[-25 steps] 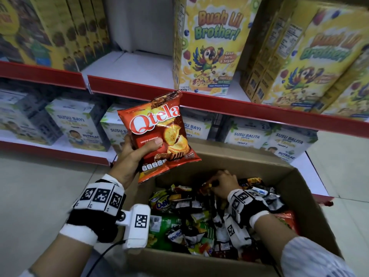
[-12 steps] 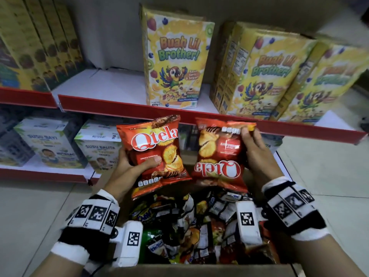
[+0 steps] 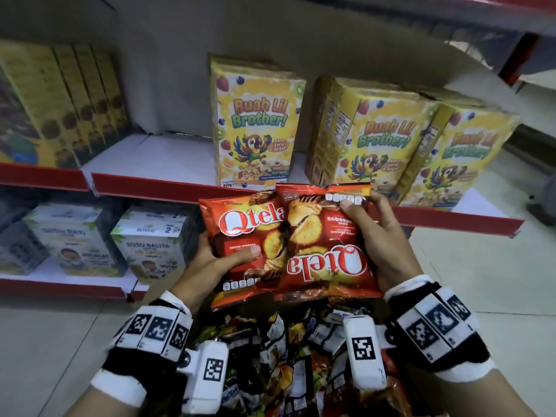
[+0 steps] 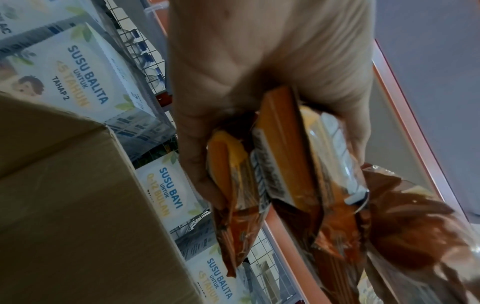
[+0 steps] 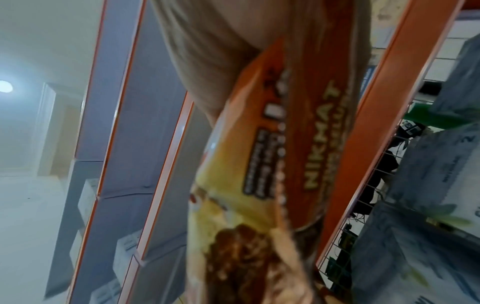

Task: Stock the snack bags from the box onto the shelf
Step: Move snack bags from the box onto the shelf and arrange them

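While left hand [image 3: 210,260] grips one, right bag [image 3: 328,251] now seemingly overlaps it.

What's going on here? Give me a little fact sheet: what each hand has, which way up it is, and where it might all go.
left hand: holds the upright Qtela bag, thumb across its front
right hand: holds the upside-down Qtela bag
bags: side by side, the right one overlapping the left one's edge
source: cardboard box, other snack packets showing below the hands
likely spot: bare white shelf left of the yellow cereal box
lower shelf: white milk boxes
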Demonstrator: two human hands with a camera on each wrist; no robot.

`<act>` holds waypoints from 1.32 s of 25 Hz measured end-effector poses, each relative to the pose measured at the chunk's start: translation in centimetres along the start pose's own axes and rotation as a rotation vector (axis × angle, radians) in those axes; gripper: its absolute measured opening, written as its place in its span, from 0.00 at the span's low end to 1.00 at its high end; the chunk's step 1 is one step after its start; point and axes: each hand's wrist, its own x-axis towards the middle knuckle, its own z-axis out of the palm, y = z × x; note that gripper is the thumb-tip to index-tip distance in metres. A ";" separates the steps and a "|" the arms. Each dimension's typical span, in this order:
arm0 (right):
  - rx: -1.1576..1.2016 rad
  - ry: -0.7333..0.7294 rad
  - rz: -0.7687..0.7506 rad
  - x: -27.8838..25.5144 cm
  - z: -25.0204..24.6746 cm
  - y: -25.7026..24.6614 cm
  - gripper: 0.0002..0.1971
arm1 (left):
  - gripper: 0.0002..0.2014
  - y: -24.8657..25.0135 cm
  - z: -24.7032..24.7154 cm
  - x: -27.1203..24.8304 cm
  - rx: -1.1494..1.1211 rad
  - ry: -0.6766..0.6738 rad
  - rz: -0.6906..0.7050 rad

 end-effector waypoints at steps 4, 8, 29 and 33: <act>0.177 0.066 -0.042 0.3 -1.5 -0.9 0.20 | 0.55 -0.2 -0.2 -0.1 0.001 0.015 -0.010; 0.329 -0.116 0.102 -0.5 -1.6 0.3 0.29 | 0.54 -0.6 -0.2 -0.1 -0.018 0.007 -0.033; 0.218 -0.265 0.039 0.0 -1.8 2.4 0.26 | 0.48 0.5 -0.8 1.5 -0.171 -0.015 0.125; 0.129 -0.293 0.006 2.4 -0.5 3.3 0.23 | 0.45 0.6 -1.5 3.0 -0.179 -0.019 0.225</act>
